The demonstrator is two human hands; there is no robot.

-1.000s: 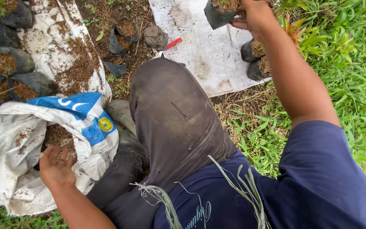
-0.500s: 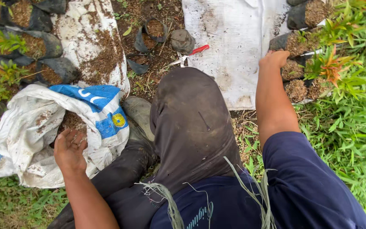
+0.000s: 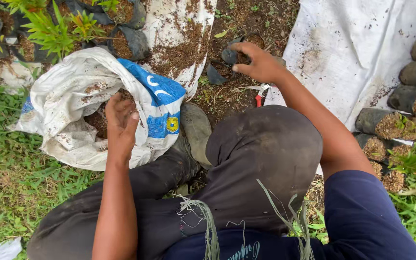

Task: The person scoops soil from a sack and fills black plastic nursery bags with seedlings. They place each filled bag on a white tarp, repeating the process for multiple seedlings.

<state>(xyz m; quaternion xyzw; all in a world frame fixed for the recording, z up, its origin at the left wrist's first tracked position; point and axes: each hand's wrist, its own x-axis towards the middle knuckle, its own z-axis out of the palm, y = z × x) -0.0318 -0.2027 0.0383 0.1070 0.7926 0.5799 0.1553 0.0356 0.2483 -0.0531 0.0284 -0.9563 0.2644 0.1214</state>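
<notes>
Soft, even daylight falls from above, as under an overcast sky, so shadows are faint and lie only under the bent knee. The white sheet is bright but keeps its detail. Focus is sharp across the middle; the wide lens bends the edges slightly.
</notes>
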